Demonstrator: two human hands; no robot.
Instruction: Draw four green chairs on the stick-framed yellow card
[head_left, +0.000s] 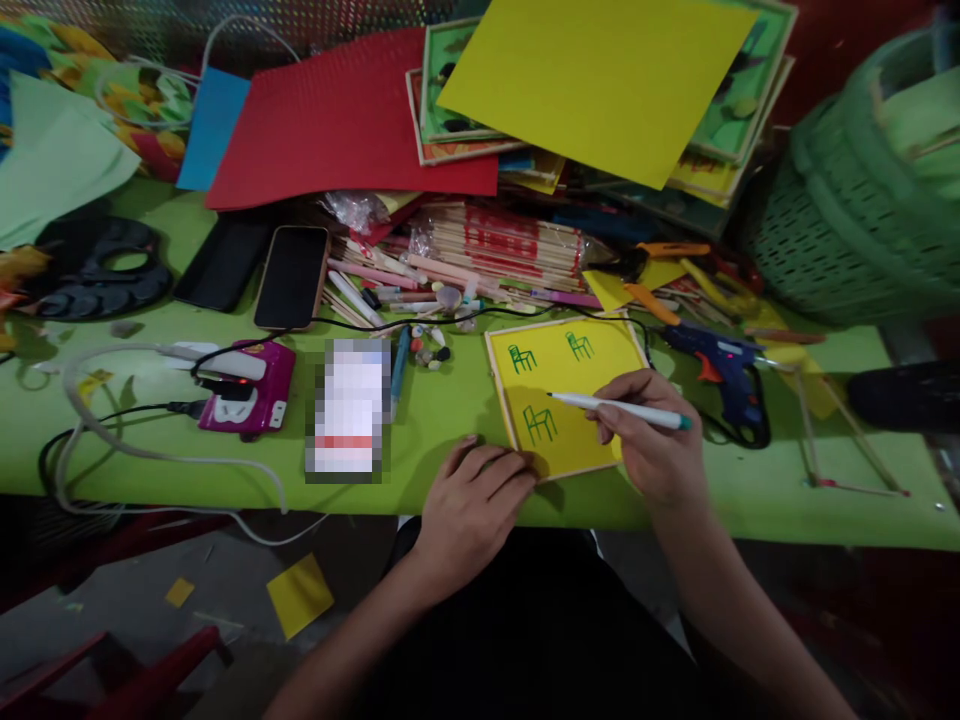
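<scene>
A small yellow card with a pale wooden frame (pixel 592 375) lies on the green table near its front edge. Three little green chairs are drawn on it. My right hand (pixel 660 440) is closed around a white pen with a teal end (pixel 626 408), whose tip hovers over the card just right of the lower chair drawing (pixel 540 424). My left hand (pixel 472 500) rests with curled fingers on the card's lower left corner, pressing it to the table.
A blue glue gun (pixel 720 365) lies right of the card, a green basket (pixel 870 190) at the far right. Wooden sticks (pixel 502 245), pens, two phones (pixel 291 276), a pink power strip (pixel 244 390) and coloured sheets (pixel 600 80) crowd the back and left.
</scene>
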